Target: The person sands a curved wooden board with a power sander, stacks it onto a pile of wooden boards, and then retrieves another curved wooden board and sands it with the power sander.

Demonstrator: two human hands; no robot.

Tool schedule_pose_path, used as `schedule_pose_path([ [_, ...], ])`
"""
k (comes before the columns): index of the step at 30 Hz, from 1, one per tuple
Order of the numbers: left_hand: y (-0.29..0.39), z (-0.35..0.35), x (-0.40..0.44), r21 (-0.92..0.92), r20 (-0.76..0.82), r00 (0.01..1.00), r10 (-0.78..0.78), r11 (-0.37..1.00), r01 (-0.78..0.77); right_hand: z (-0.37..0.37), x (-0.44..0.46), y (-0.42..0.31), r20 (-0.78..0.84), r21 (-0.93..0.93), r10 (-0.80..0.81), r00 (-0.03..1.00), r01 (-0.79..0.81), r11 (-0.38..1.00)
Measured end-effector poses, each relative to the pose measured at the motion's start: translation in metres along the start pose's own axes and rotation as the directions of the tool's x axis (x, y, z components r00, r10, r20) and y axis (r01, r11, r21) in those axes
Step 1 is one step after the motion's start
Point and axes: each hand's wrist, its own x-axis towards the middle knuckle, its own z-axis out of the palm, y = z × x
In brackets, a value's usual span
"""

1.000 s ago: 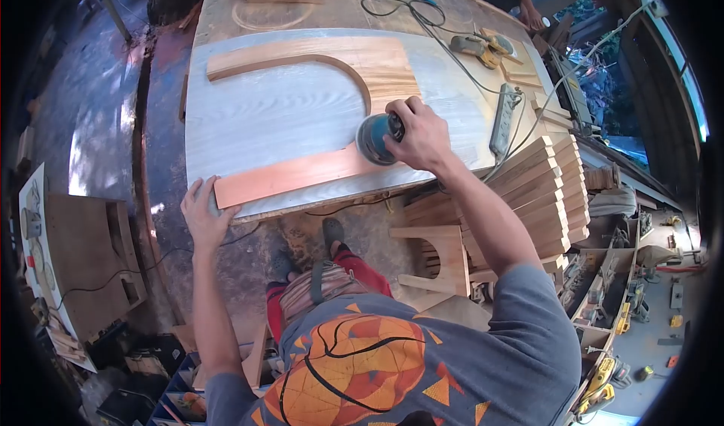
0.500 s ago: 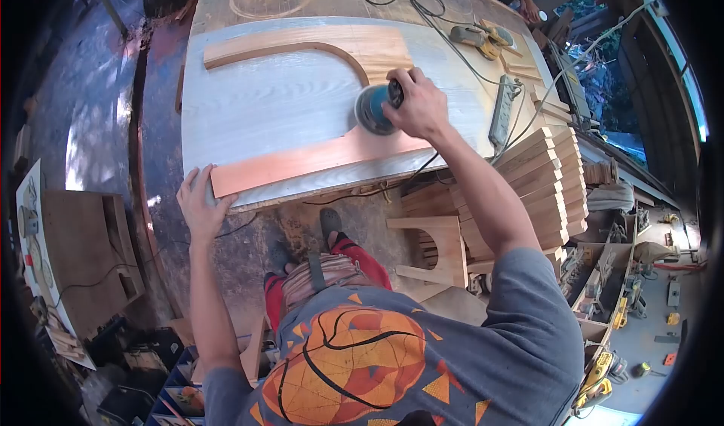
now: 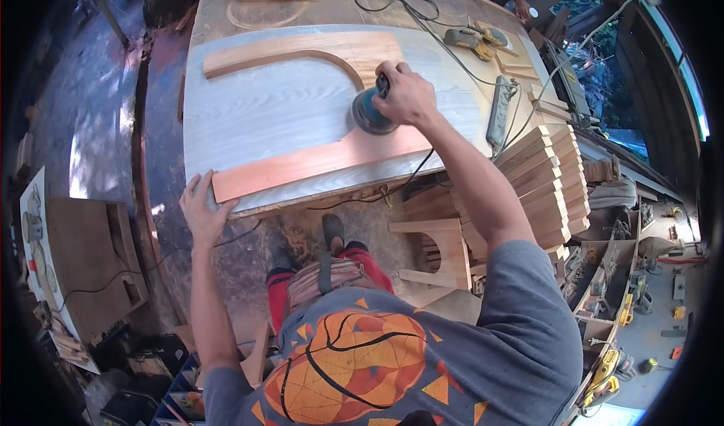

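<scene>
A U-shaped wooden piece (image 3: 294, 166) lies flat on a pale grey-white board (image 3: 256, 116) on the workbench, its two legs pointing left. My right hand (image 3: 407, 95) is wrapped round the top of a teal and black orbital sander (image 3: 369, 113). The sander's pad sits at the inner curve of the piece, where the near leg meets the joining part; its underside is hidden. My left hand (image 3: 204, 211) braces the left end of the near leg, with the thumb by its lower corner and the fingers along its end. A black cord (image 3: 411, 181) runs down from the sander.
On the bench's right lie a power strip (image 3: 500, 113) and a yellow tool (image 3: 479, 43). Stacked wooden pieces (image 3: 528, 177) stand right of me, by another U-shaped piece (image 3: 451, 252). Someone's hand (image 3: 522, 8) shows at the far right. A tool shelf (image 3: 603, 282) stands lower right.
My right hand and the sander have shifted slightly left and are a little lower in view. My left hand stays at the end of the near leg.
</scene>
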Motion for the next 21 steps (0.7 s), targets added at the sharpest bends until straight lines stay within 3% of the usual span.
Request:
schedule_pose_path([
  [4,0.0,0.003,0.001,-0.011,0.007,0.999,-0.046,0.999,0.046,0.003,-0.044,-0.024,0.007,0.002,-0.086,0.996,0.086,0.996],
  [16,0.007,-0.005,0.001,-0.025,0.048,0.985,-0.165,0.986,0.166,0.013,-0.056,-0.134,-0.006,0.059,-0.258,0.966,0.258,0.964],
  [21,0.006,-0.009,0.001,-0.037,0.078,0.986,-0.146,0.988,0.149,0.018,-0.053,-0.195,-0.005,0.07,-0.343,0.939,0.343,0.937],
])
